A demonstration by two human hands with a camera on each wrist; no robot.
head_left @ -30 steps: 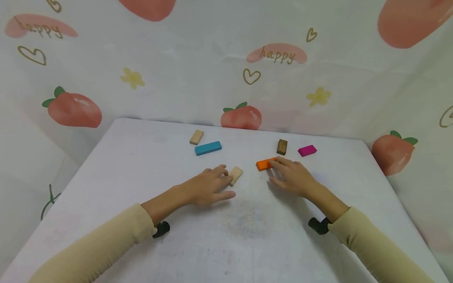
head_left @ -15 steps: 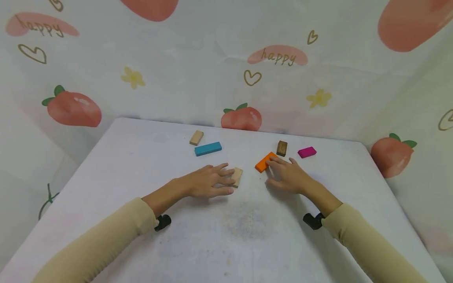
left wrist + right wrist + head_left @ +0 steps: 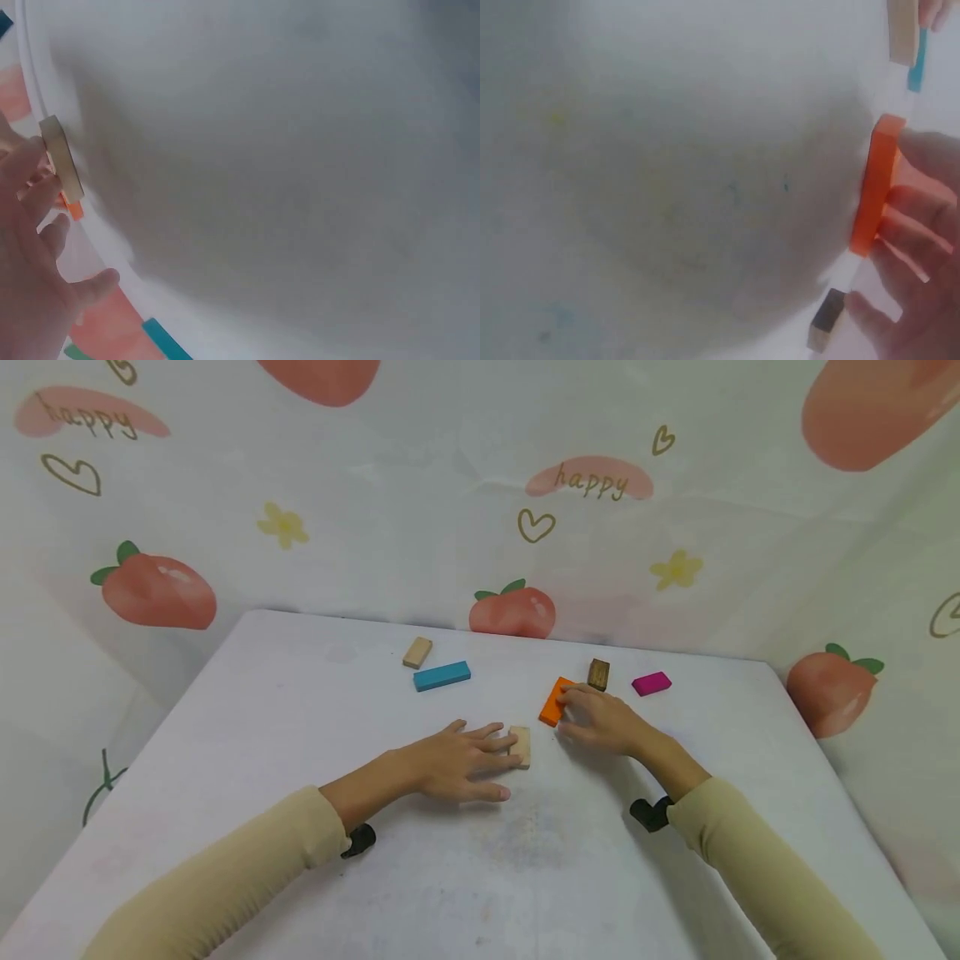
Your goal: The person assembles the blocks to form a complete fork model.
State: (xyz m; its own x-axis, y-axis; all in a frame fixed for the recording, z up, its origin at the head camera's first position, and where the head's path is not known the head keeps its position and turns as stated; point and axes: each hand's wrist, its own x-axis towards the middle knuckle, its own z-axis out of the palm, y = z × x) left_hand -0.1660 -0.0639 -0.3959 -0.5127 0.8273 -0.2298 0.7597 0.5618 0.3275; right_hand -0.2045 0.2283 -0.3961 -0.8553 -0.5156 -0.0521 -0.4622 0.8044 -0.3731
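Note:
My left hand [image 3: 461, 767], fingers spread and fairly straight, has its fingertips on a plain wooden block [image 3: 524, 748] lying flat on the white table. In the left wrist view two fingertips meet that block's [image 3: 63, 161] face, with the thumb held away. To the right, the fingers of my right hand [image 3: 607, 723] extend over an orange block [image 3: 552, 707] and touch its upper part. The right wrist view has these fingertips along one face of the orange block [image 3: 875, 187]. Close beyond the right hand lies a dark brown block [image 3: 598, 673].
A blue block [image 3: 442, 677] and another plain wooden block [image 3: 417, 652] lie at the back left of the table [image 3: 247, 735]. Back right is a magenta block [image 3: 651, 683]. A printed cloth [image 3: 390, 527] hangs behind the table's far edge.
Under the left fingers the plain block has slid right and slightly nearer, turning to point straight away from me. The orange block has swung from lying crosswise to steeply slanted beneath the right fingers.

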